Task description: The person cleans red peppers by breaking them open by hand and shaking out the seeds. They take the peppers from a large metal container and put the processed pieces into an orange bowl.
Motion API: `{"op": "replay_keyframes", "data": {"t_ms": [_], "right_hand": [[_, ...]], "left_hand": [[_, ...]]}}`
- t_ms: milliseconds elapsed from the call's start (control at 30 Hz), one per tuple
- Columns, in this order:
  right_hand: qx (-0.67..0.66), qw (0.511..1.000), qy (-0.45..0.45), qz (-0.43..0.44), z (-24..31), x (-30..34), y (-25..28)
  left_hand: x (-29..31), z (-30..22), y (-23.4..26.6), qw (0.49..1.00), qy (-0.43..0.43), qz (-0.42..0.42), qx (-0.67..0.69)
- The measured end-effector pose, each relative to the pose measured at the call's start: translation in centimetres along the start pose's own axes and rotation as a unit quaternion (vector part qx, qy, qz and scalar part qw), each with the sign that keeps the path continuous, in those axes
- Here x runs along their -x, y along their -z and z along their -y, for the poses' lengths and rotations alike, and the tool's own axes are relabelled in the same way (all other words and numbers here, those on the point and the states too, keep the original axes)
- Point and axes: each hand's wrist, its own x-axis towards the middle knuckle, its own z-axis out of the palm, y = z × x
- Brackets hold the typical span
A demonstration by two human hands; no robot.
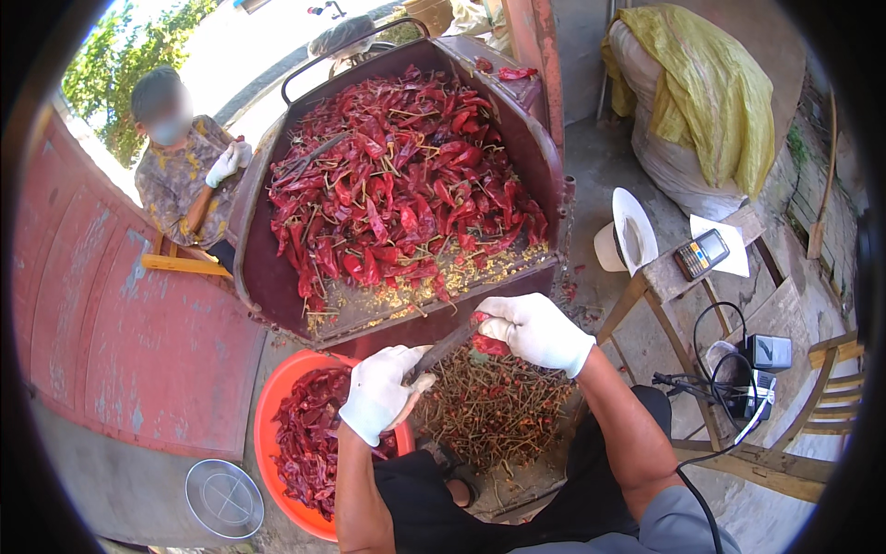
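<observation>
My left hand (377,392), in a white glove, is closed around the near end of a knife (445,347) with a dark, flat blade. The blade points up and right toward my right hand (535,337), also gloved in white. Between its fingers are dried red chili peppers (489,344), partly covered by the glove. The knife's tip lies close to these peppers; whether it touches them I cannot tell. Below both hands spreads a heap of brown chili stems (489,406). Left of it, an orange tub (268,415) holds red pepper pieces (309,434), partly behind my left hand.
Ahead stands a dark red metal cart (544,295) with a pile of dried chilies (397,185). A masked, gloved person (189,175) sits beyond its left side. On the right are a wooden stool (660,277), a handheld device (701,254), a cable and stuffed sacks (692,102).
</observation>
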Motion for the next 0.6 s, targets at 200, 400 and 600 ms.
{"op": "replay_keyframes", "data": {"t_ms": [200, 400, 600], "right_hand": [[-0.462, 0.845, -0.253, 0.093, 3.3, -0.6, 0.5], [-0.753, 0.618, -0.209, 0.086, 2.9, 0.0, -1.0], [-0.504, 0.822, -0.263, -0.035, 3.4, -1.0, -0.7]], "left_hand": [[0.1, 0.2, -0.9, 0.996, -0.003, -0.072, 0.057], [-1.0, -2.0, -2.7, 0.986, 0.033, -0.115, 0.115], [-1.9, -2.5, -3.4, 0.945, 0.125, -0.137, 0.268]]}}
